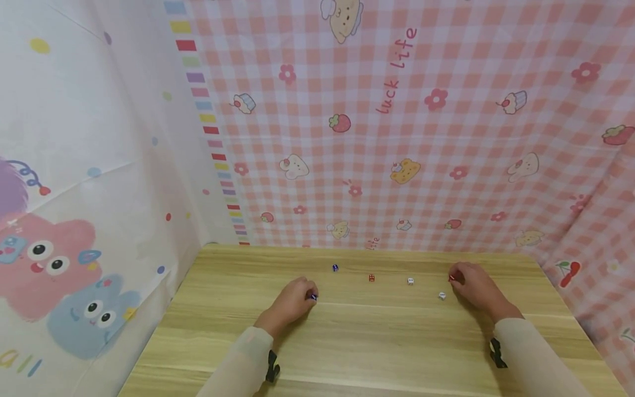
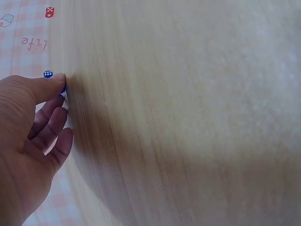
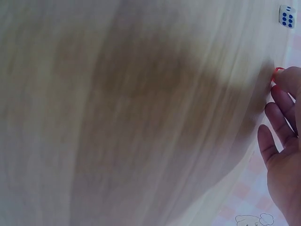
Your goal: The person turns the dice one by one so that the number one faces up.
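My left hand pinches a blue die between thumb and fingertips, low over the wooden table. In the left wrist view the thumb covers most of that blue die. My right hand pinches a red die near the table's far right part; only its red edge shows in the right wrist view. Just left of the right hand lies a white die with blue pips. Farther left along the table are another white die, a red die and a blue die.
The wooden table ends at the back against a pink checked cloth. A white cloth with cartoon figures hangs at the left. More pink cloth borders the right side.
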Action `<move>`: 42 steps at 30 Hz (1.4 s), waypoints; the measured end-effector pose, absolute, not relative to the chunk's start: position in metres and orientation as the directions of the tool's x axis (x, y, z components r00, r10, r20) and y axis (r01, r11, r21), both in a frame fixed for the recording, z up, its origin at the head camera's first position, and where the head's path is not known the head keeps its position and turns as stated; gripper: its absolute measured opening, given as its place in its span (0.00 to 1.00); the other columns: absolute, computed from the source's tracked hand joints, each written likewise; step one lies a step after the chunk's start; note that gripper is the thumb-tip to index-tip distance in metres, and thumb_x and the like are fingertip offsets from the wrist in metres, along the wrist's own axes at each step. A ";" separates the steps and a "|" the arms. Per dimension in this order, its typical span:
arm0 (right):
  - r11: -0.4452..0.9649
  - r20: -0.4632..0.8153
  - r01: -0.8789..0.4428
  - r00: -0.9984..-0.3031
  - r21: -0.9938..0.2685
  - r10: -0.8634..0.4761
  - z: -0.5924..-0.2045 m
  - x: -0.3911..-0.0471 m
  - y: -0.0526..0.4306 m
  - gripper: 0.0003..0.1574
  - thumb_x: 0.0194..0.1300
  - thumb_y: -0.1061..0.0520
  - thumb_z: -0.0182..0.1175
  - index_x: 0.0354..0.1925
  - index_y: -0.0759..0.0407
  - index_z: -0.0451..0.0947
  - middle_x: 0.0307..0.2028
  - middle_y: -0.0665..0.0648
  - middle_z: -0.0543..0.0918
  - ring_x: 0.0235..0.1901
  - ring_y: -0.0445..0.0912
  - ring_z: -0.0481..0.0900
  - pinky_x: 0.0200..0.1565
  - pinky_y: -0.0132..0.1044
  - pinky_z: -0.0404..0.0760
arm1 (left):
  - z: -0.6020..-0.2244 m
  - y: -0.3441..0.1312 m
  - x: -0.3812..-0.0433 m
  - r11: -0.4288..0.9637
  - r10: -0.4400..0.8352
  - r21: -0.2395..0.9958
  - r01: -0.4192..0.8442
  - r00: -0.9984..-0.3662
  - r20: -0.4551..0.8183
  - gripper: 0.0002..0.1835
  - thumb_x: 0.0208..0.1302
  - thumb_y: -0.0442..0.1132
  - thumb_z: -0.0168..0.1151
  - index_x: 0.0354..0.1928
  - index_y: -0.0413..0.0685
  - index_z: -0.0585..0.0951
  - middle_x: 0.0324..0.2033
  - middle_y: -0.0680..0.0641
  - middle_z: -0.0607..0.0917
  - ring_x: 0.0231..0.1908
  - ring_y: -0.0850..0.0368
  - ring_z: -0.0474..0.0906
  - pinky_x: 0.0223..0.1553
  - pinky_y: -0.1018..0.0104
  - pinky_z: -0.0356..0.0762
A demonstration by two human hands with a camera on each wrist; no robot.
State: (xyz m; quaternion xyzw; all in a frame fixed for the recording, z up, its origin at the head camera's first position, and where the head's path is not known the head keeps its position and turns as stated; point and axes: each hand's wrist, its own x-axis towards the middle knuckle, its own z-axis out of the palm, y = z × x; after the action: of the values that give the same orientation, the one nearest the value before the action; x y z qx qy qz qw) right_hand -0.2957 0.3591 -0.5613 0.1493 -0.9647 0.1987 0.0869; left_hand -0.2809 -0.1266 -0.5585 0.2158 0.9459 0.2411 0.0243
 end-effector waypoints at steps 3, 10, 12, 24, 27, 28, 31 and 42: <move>0.873 0.229 -0.332 -0.937 -0.357 -0.263 -0.562 -0.296 0.359 0.06 0.57 0.63 0.66 0.34 0.59 0.79 0.33 0.54 0.81 0.35 0.48 0.79 0.40 0.47 0.78 | -0.558 -0.126 -0.281 0.790 0.418 0.470 0.394 -0.906 0.057 0.04 0.58 0.36 0.68 0.34 0.52 0.82 0.30 0.55 0.76 0.32 0.63 0.70 0.37 0.68 0.74; 0.878 0.232 -0.332 -0.937 -0.344 -0.263 -0.562 -0.296 0.359 0.05 0.56 0.63 0.66 0.34 0.58 0.80 0.34 0.55 0.82 0.36 0.49 0.79 0.42 0.49 0.78 | -0.556 -0.127 -0.280 0.787 0.418 0.483 0.385 -0.907 0.043 0.03 0.59 0.36 0.67 0.34 0.52 0.83 0.31 0.55 0.76 0.32 0.63 0.71 0.37 0.68 0.74; 0.877 0.228 -0.330 -0.938 -0.349 -0.262 -0.561 -0.297 0.359 0.05 0.57 0.63 0.66 0.33 0.58 0.80 0.33 0.55 0.83 0.36 0.49 0.80 0.41 0.49 0.78 | -0.556 -0.127 -0.279 0.786 0.417 0.484 0.384 -0.908 0.041 0.03 0.59 0.36 0.67 0.34 0.52 0.83 0.31 0.55 0.76 0.32 0.63 0.71 0.37 0.68 0.74; 0.882 0.253 -0.349 -0.927 -0.317 -0.276 -0.557 -0.293 0.355 0.05 0.55 0.63 0.66 0.33 0.56 0.81 0.34 0.54 0.82 0.34 0.47 0.79 0.39 0.47 0.78 | -0.560 -0.126 -0.280 0.792 0.408 0.479 0.378 -0.912 0.045 0.03 0.59 0.36 0.67 0.34 0.52 0.82 0.30 0.55 0.75 0.32 0.62 0.70 0.36 0.68 0.73; 0.884 0.263 -0.358 -0.922 -0.300 -0.284 -0.558 -0.293 0.354 0.05 0.55 0.63 0.66 0.33 0.55 0.82 0.33 0.53 0.81 0.33 0.45 0.77 0.38 0.45 0.77 | -0.560 -0.126 -0.280 0.791 0.408 0.481 0.379 -0.912 0.046 0.03 0.59 0.36 0.67 0.34 0.52 0.82 0.30 0.55 0.75 0.32 0.62 0.70 0.36 0.68 0.73; 0.885 0.264 -0.360 -0.921 -0.295 -0.286 -0.558 -0.294 0.354 0.06 0.55 0.63 0.66 0.33 0.55 0.82 0.33 0.53 0.81 0.33 0.45 0.77 0.38 0.45 0.77 | -0.560 -0.127 -0.280 0.790 0.409 0.482 0.379 -0.912 0.046 0.03 0.59 0.36 0.67 0.34 0.52 0.82 0.30 0.55 0.75 0.32 0.62 0.70 0.36 0.68 0.73; 0.890 0.256 -0.364 -0.920 -0.276 -0.297 -0.558 -0.294 0.354 0.06 0.55 0.63 0.64 0.34 0.56 0.83 0.34 0.54 0.80 0.33 0.47 0.76 0.39 0.47 0.76 | -0.559 -0.126 -0.280 0.792 0.408 0.479 0.379 -0.912 0.047 0.03 0.59 0.36 0.67 0.34 0.52 0.82 0.30 0.55 0.75 0.31 0.62 0.70 0.36 0.68 0.73; 0.885 0.230 -0.354 -0.928 -0.302 -0.293 -0.563 -0.293 0.359 0.11 0.58 0.62 0.63 0.42 0.60 0.82 0.40 0.59 0.83 0.41 0.54 0.79 0.46 0.54 0.76 | -0.558 -0.126 -0.280 0.793 0.407 0.471 0.385 -0.911 0.059 0.03 0.58 0.36 0.68 0.34 0.52 0.82 0.29 0.56 0.75 0.31 0.63 0.70 0.36 0.68 0.73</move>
State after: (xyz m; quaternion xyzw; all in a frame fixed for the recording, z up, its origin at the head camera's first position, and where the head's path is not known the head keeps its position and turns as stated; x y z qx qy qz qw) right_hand -0.2929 0.3587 -0.5630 0.1672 -0.9667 0.1718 0.0894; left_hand -0.2803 -0.1260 -0.5581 0.2093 0.9467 0.2439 0.0228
